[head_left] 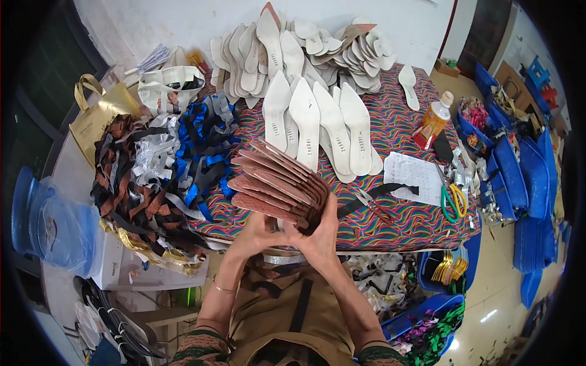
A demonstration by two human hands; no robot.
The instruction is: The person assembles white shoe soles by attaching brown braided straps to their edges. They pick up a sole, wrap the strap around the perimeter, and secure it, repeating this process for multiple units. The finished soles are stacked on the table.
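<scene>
Both my hands are closed around a fanned stack of reddish-brown shoe insoles [274, 183], lifted over the near edge of the table. My left hand [259, 235] grips the stack from below on its left side. My right hand [318, 235] wraps its right end, where the curved heel ends bunch together. The fingers under the stack are partly hidden. Just beyond it, white insoles [304, 110] lie in overlapping groups on the patterned cloth [390, 134]. Pliers [373, 206] with reddish handles and a black strap [397, 188] lie right of my right hand.
Brown, silver and blue strips [159, 158] heap up at the left. More white insoles [360, 55] pile against the wall. On the right are a drink bottle [432, 119], a paper sheet [412, 174] and scissors [453, 202]. Blue bins [510, 171] stand on the floor.
</scene>
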